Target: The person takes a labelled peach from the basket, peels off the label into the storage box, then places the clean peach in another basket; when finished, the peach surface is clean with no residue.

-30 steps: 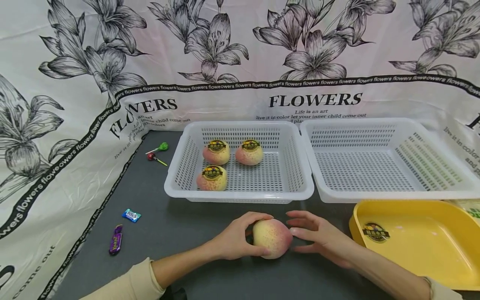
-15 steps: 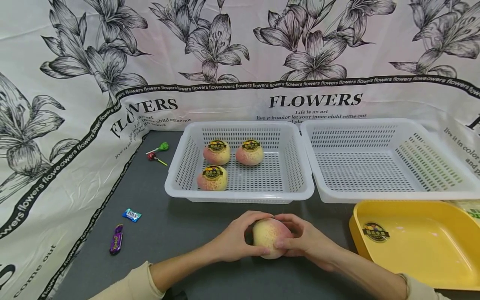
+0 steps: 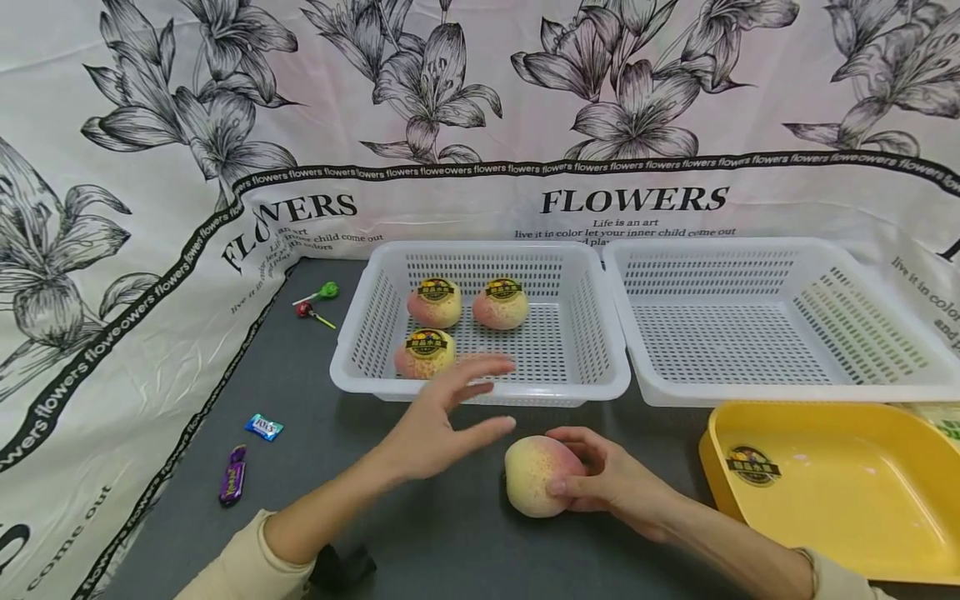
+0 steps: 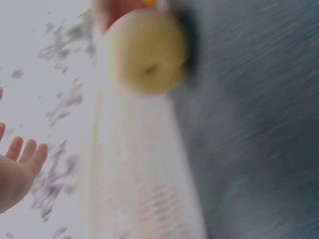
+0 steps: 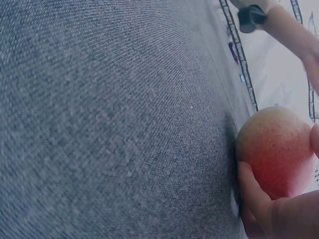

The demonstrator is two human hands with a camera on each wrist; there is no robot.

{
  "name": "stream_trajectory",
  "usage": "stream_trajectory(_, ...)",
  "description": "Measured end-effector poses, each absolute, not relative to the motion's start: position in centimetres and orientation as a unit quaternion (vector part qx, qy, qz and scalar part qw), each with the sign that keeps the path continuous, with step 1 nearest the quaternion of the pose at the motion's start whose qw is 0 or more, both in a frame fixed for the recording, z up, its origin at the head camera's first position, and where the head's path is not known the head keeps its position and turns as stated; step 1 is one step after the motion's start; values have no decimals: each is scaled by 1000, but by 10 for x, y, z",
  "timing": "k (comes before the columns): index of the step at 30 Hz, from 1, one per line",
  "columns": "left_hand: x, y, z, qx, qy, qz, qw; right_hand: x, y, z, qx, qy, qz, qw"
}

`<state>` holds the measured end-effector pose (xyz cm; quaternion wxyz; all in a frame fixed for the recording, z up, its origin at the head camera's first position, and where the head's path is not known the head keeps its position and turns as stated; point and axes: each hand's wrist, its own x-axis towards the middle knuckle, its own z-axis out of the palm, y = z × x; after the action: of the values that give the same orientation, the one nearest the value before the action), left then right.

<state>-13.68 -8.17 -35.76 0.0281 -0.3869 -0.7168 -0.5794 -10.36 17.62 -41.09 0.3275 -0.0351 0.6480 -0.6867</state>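
A pink and yellow peach (image 3: 537, 479) stands on the grey table in front of the white baskets. My right hand (image 3: 615, 477) grips it from the right, thumb on the near side; the right wrist view shows the fingers against the reddish side of the peach (image 5: 276, 149). To the left, my left hand (image 3: 427, 429) is in the air with fingers spread, apart from the peach, its fingertips over the near rim of the left basket (image 3: 480, 390). That basket holds three peaches with black and gold stickers, among them a front peach (image 3: 422, 357). The left wrist view is blurred.
A second white basket (image 3: 750, 333) adjoins on the right. In front of it stands a yellow tray (image 3: 847, 492) with a sticker (image 3: 752, 465) on its wall. Two lollipops (image 3: 327, 290), a blue candy (image 3: 264, 427) and a purple candy (image 3: 233, 475) lie at left.
My right hand has closed in on the peach from the right. My left hand has let go of it and moved up and left towards the left basket. The peach has stayed in place.
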Motion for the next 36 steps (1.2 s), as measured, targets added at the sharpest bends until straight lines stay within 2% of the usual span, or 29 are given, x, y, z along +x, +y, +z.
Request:
stream_trajectory(2,-144,-92,-347,-374,-728,-566,96,-103,176,-411,-34,651,-686,323)
stream_trajectory(5,-155,-114,-335,-305,-769,-532,183,-103,176,-412,-35,653,-687,316)
stream_trajectory(8,-166,-139,-332,-202,-794,-532,214,-102,176,-413,-38,652,-691,311)
stream_trajectory(11,-177,-163,-338,-113,-796,-561,199,-101,176,-413,-41,650,-693,308)
stream_trajectory(18,-189,-198,-365,14,-782,-617,86,-101,177,-414,-52,652,-692,306)
stream_trajectory(22,-189,-203,-377,11,-763,-645,49,-101,177,-414,-69,652,-689,308)
stream_trajectory(36,-180,-204,-395,3,-721,-693,4,-101,176,-415,-82,648,-690,312)
